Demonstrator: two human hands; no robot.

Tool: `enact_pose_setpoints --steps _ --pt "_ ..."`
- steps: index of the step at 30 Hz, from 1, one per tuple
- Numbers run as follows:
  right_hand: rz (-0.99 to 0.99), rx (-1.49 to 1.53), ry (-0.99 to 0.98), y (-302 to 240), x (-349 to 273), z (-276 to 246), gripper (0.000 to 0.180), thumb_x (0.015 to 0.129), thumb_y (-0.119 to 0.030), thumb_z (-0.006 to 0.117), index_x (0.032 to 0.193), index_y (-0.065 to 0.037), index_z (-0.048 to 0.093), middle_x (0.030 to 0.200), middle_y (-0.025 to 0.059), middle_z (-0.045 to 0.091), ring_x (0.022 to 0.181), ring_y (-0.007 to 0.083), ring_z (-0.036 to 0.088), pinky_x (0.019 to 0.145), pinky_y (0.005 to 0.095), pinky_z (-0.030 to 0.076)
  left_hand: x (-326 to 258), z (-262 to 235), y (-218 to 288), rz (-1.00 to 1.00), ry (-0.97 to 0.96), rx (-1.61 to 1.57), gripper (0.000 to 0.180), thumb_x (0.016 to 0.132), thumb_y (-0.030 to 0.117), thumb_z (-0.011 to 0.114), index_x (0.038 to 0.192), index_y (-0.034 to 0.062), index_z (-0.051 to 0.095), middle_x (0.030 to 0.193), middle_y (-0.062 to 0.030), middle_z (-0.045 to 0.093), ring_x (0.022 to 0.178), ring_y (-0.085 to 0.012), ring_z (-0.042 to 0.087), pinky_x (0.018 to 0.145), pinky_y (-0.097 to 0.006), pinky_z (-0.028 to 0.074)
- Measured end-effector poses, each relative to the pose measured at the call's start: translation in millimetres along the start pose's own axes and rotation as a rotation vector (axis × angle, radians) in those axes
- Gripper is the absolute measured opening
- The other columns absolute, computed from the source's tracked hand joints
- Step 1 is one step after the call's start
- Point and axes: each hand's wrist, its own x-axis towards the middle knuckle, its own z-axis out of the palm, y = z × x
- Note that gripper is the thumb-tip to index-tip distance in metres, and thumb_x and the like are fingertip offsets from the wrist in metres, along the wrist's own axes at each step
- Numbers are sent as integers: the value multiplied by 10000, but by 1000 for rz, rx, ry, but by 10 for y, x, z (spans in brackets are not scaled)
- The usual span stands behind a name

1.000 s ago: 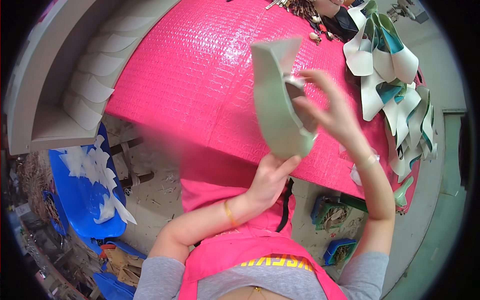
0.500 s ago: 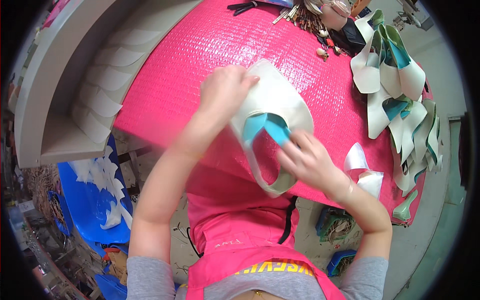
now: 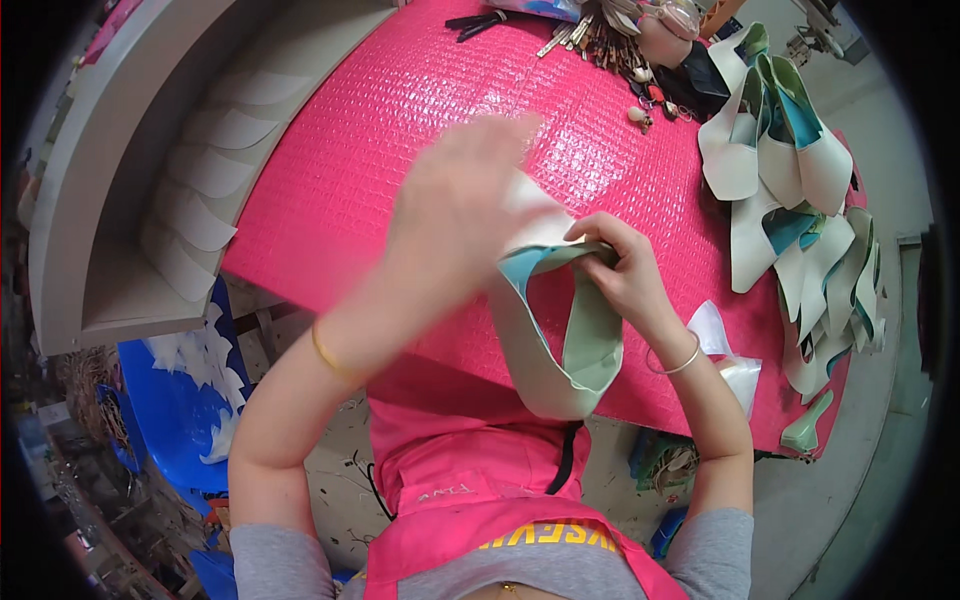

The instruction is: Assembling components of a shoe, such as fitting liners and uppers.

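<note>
A white shoe upper (image 3: 545,370) with turquoise and pale green lining hangs over the near edge of the pink table, its heel end toward me. My right hand (image 3: 622,262) pinches the rim of its opening between thumb and fingers. Over the far part of the upper is my left hand (image 3: 470,190), smeared by motion; its fingers are too blurred to read, and it hides some of the white surface.
Several similar shoe uppers (image 3: 775,170) pile up at the right of the pink table (image 3: 330,200). White pieces (image 3: 210,165) lie on a grey shelf at left, above a blue chair (image 3: 165,420). Tools and trinkets (image 3: 640,70) crowd the far edge.
The upper has tilted, so its heel end sits lower and shows more of its outside. My right hand has moved up to the rim, and my left hand has swept across the far part.
</note>
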Motion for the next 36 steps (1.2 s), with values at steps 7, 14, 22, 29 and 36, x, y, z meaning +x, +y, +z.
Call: enact_pose_setpoints --steps 7,14,22,29,36 --pt "-197 -378 -165 -174 -90 -178 162 651 56 553 786 -5 487 722 61 508 670 191 537 589 287 414 -471 -71 228 -187 -560 46 189 623 44 612 779 41 504 650 -98 523 651 -259 555 555 -352 430" --pt "211 119 31 101 -468 -503 133 747 -8 588 851 -13 507 812 -15 493 729 64 474 618 199 384 -1098 -251 25 -133 -419 -156 182 583 9 580 720 45 466 622 -88 475 609 -259 527 513 -350 405" --pt "-328 -389 -243 -833 -211 -175 423 669 55 511 1088 -9 494 1070 166 488 1017 287 497 864 354 401 -759 -75 402 -161 -479 -66 187 608 -10 541 772 47 471 669 -89 488 609 -258 540 519 -378 444" --pt "-81 -834 -452 -667 -366 -45 356 651 -36 636 984 -17 512 869 142 525 817 292 526 722 349 430 -743 77 376 -138 -458 -107 116 646 10 529 730 47 459 655 -89 482 595 -247 539 491 -355 440" --pt "162 -478 -664 -249 -192 -168 335 635 -184 680 845 9 505 770 170 545 748 328 543 678 376 430 -721 169 342 17 -458 -81 118 643 32 541 726 49 460 637 -85 477 624 -249 548 520 -351 447"
